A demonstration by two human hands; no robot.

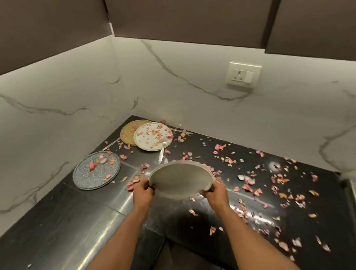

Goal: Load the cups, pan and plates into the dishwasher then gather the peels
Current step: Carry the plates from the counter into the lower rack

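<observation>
Two hands, left and right, grip a tilted plate by opposite rims; peels below.

Home kitchen — black countertop, marble backsplash

Corner kitchen setup: glossy black surface wrapping an L, white marble-look backsplash with grey veins, dark brown upper cabinets with under-cabinet light glowing down. A wall socket sits on the right-hand wall.

Under-cabinet light on backsplash, counter glare, wide-angle edge warp, slight blur.
</observation>
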